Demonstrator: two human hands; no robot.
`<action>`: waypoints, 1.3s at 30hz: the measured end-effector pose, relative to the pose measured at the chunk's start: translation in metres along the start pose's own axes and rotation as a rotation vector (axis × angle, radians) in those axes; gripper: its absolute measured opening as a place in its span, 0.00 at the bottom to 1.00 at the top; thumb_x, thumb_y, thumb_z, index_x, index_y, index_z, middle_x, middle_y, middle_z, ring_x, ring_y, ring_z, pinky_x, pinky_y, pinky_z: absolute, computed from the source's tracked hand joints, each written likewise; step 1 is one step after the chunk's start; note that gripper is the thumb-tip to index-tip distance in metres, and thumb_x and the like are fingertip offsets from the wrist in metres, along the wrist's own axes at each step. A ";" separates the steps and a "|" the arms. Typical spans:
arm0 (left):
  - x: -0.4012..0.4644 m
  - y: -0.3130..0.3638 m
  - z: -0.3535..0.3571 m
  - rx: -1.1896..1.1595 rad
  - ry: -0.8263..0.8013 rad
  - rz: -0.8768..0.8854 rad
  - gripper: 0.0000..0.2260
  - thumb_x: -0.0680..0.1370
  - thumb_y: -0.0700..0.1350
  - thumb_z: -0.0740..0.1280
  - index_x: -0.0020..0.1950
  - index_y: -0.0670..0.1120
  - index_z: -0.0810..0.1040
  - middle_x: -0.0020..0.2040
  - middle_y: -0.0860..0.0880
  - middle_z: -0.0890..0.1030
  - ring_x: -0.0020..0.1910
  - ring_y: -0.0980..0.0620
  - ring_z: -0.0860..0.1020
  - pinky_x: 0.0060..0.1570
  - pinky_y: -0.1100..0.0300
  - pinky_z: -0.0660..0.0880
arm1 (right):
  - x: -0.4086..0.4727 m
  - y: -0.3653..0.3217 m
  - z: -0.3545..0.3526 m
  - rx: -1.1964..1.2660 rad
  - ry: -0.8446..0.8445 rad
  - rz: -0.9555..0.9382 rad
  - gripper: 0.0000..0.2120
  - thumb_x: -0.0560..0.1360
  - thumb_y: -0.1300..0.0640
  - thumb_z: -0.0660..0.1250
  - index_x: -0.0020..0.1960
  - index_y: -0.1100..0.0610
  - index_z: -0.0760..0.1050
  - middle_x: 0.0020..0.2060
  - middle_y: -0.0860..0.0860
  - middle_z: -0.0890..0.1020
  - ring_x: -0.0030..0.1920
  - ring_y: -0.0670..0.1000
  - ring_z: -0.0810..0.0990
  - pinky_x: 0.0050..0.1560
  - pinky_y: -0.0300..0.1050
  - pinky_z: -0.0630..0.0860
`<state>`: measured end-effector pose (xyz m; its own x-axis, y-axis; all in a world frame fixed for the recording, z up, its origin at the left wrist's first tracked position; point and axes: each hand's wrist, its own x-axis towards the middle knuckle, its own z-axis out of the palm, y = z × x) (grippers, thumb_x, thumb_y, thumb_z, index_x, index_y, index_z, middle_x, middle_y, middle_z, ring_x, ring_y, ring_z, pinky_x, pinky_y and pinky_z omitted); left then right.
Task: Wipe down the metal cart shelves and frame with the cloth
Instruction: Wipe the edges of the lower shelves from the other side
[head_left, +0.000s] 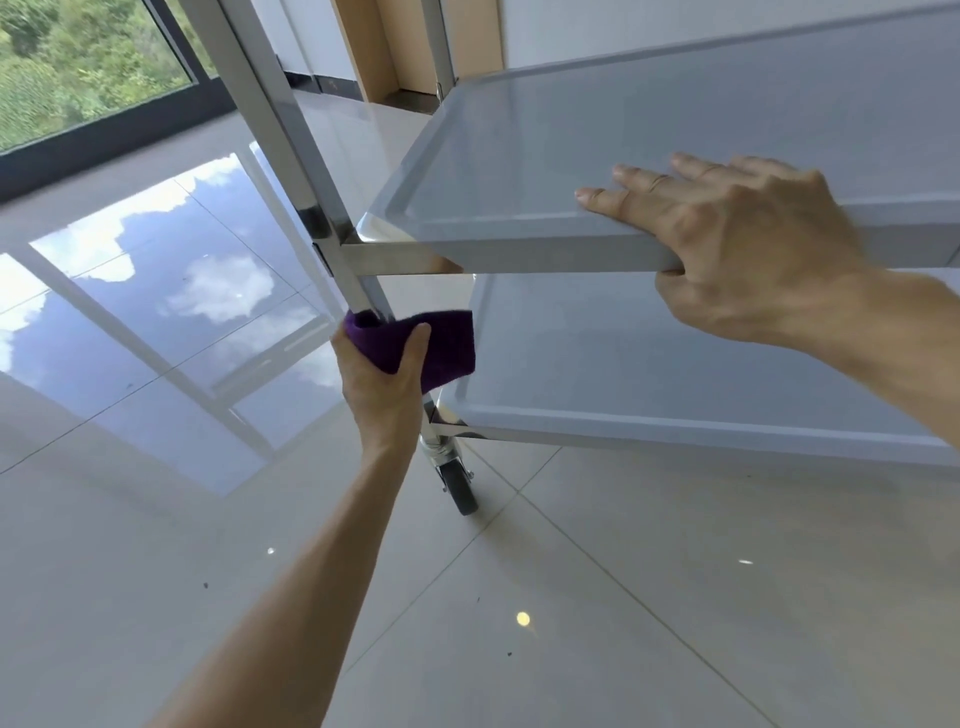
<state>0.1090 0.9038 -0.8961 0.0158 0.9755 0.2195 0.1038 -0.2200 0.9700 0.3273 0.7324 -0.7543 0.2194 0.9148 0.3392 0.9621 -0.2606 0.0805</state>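
Evidently we are working down the cart's corner post (291, 156), the upright of the frame that runs from 12 o'clock toward the centre of the view. Our left hand (384, 374) is curled around the purple cloth (441, 343), fingers and thumb pressed together so the cloth wraps the post just below the crossbar (395, 259), between the middle shelf (597, 156) and the lower shelf (675, 353). Wrapping lets one stroke reach several faces of the square tube at once.

Our right hand (748, 234), at 3 o'clock, lies spread over the front lip of the middle shelf, fingers flat on top and thumb tucked beneath; we judge this steadies the cart, which stands on a caster (460, 483) and could roll on the glossy tile floor (208, 519).

Below the cloth, the post meets the lower shelf's corner bracket, so downward travel is short. Toward 9 o'clock the floor is bare, giving the elbow free swing.
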 end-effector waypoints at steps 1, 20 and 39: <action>-0.006 -0.012 -0.002 0.021 -0.030 -0.065 0.24 0.73 0.51 0.75 0.65 0.52 0.69 0.57 0.50 0.77 0.56 0.51 0.78 0.53 0.49 0.81 | 0.000 0.000 0.000 0.003 -0.001 0.003 0.36 0.74 0.59 0.63 0.77 0.36 0.57 0.77 0.44 0.65 0.74 0.56 0.68 0.68 0.58 0.67; -0.023 -0.054 -0.017 0.884 -0.831 0.699 0.36 0.73 0.46 0.76 0.77 0.42 0.63 0.71 0.45 0.70 0.68 0.44 0.69 0.69 0.48 0.69 | -0.008 -0.001 -0.002 0.011 0.011 0.004 0.35 0.76 0.59 0.61 0.77 0.35 0.56 0.77 0.42 0.64 0.75 0.54 0.66 0.69 0.55 0.64; -0.148 -0.030 0.151 0.836 -0.909 0.934 0.32 0.73 0.46 0.73 0.73 0.39 0.65 0.70 0.43 0.69 0.72 0.43 0.65 0.75 0.54 0.52 | -0.008 0.002 0.001 -0.039 0.033 -0.024 0.35 0.78 0.59 0.61 0.78 0.36 0.52 0.78 0.42 0.61 0.76 0.55 0.64 0.68 0.55 0.67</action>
<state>0.2540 0.7674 -0.9736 0.9357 0.2422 0.2565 0.2155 -0.9681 0.1281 0.3273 0.7247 -0.7583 0.1903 0.9105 0.3671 0.9599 -0.2510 0.1250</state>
